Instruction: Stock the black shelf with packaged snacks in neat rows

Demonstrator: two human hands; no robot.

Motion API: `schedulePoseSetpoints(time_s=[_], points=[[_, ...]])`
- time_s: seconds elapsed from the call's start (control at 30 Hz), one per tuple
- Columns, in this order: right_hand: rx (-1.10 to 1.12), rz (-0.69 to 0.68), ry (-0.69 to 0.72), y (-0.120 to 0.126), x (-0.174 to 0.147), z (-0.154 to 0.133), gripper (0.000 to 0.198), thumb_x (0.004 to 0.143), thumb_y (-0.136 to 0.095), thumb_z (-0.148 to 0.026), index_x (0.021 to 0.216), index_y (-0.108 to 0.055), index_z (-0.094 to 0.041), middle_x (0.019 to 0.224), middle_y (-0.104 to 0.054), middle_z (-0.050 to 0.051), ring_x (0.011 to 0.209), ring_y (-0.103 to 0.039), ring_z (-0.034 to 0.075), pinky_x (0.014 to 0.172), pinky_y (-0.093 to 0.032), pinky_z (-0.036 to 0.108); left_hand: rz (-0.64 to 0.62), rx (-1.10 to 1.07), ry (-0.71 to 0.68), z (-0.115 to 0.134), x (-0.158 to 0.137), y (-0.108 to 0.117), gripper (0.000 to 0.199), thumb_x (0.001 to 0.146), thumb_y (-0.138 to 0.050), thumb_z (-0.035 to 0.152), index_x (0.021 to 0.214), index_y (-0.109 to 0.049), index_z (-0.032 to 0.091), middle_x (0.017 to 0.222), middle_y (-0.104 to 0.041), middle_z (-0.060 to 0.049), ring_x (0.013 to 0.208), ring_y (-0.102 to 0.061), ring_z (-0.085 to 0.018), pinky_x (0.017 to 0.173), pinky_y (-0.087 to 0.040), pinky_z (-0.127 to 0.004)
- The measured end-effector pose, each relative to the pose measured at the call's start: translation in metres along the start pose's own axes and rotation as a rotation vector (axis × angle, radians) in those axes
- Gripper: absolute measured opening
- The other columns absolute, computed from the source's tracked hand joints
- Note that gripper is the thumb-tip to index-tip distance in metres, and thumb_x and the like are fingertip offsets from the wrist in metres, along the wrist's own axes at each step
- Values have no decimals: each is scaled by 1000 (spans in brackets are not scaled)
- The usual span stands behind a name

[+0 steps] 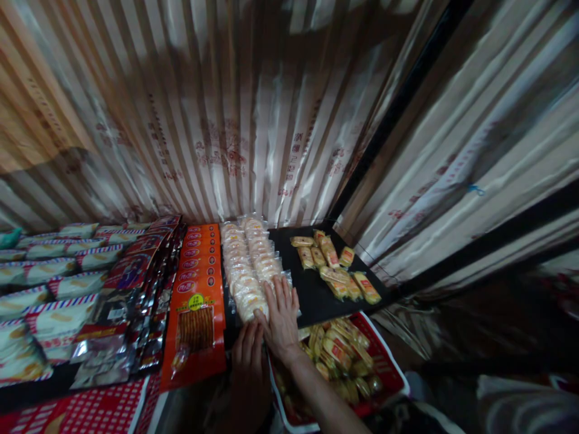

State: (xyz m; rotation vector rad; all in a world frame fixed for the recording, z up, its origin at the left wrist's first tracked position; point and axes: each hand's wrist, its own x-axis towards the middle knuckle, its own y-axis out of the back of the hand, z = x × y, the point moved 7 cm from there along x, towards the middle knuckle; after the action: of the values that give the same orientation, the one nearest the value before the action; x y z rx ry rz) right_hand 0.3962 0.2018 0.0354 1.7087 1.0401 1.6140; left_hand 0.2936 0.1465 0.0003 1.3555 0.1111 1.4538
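Two overlapping rows of round pale cakes in clear wrappers (242,271) run from front to back on a black shelf board (312,301). My right hand (281,316) lies with outstretched fingers on the front of the right-hand row. Lower and to its left, my left hand (248,349) is at the front end of the rows, fingers stretched forward, its lower part in shadow. Neither hand grips anything. Small yellow wrapped snacks (335,275) are scattered on the board to the right of the cakes.
Below the board, a red basket with a white rim (389,357) holds many more yellow packets. Left of the cakes stand orange snack packs (199,313), dark red shiny pouches (136,265) and white bags (63,325). Printed plastic sheeting (226,120) hangs behind, beside a black post (375,144).
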Motion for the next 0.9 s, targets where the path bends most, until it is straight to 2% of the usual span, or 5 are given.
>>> schedulePoseSetpoints(time_s=[0.1,0.2,0.37,0.57,0.9], points=[[8,-4,-2,1,0,-1,54,88,-44,-37,137,-37,-14,146,-31,17,138,-14,32,106,-19,56,-16,37,-13,-2,-3,-5,45,85,-41,21,129,-46,12,127,-55,-12,122,-46,-23,98,-41,-37],[44,9,-6,2,0,0,50,89,-40,-30,137,-36,-16,146,-31,15,138,-14,30,106,-20,55,28,74,2,-2,-3,-5,43,86,-39,20,127,-47,11,126,-56,-13,122,-46,-23,97,-41,-38],[149,74,-66,5,-5,11,51,91,-32,-22,141,-28,-17,149,-25,13,139,-13,26,107,-22,51,71,158,-61,6,-2,-2,41,87,-40,21,125,-48,10,124,-57,-14,120,-46,-24,95,-40,-37],[225,126,-231,8,-21,42,47,94,-30,-29,140,-29,-23,150,-22,10,137,-19,26,104,-29,52,48,160,-84,9,-3,-1,43,88,-37,24,126,-47,7,127,-54,-17,125,-41,-27,97,-38,-39],[384,72,-226,2,-24,52,48,93,-33,-33,140,-31,-20,143,-34,13,131,-33,24,103,-36,46,53,147,-60,10,-5,-5,47,88,-36,24,131,-41,5,129,-51,-18,130,-34,-28,98,-38,-42]])
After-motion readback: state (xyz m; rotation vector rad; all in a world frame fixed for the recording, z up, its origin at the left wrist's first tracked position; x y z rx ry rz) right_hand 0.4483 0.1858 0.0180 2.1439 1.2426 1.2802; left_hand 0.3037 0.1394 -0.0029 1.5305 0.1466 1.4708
